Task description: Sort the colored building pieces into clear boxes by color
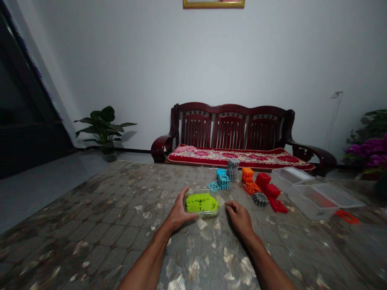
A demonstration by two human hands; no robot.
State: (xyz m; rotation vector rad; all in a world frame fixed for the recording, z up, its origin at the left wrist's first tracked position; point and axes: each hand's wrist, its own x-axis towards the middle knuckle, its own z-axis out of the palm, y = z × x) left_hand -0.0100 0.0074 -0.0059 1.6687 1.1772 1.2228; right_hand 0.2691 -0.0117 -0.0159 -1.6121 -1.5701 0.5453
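Clear box sits gripped in left hand, near right hand.

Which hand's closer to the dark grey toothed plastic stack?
Right. The right hand is left of and nearer the camera than the dark grey stack; the left hand is farther left, holding a clear plastic container.
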